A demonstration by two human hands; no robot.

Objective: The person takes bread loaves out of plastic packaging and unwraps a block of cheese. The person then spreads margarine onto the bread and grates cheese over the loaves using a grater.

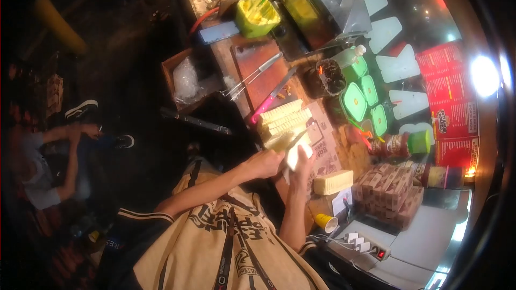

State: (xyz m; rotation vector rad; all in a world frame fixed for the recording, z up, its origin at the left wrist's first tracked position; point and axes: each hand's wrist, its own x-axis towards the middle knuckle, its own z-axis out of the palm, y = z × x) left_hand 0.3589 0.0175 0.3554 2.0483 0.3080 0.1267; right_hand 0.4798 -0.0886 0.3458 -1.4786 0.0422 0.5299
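My left hand is closed, with a narrow blade reaching from it across a pale slice of bread; its handle is hidden in the fist. My right hand grips a white piece of bread, close beside my left hand. Just beyond my hands, rows of sliced bread lie on the counter near a printed paper sheet. A pale loaf or block sits to the right of my right hand.
A knife with a pink handle and metal tongs lie by a brown board. Farther back stands a yellow-green tub. Green-lidded containers, folded boxes and a power strip are rightward. Another person is at left.
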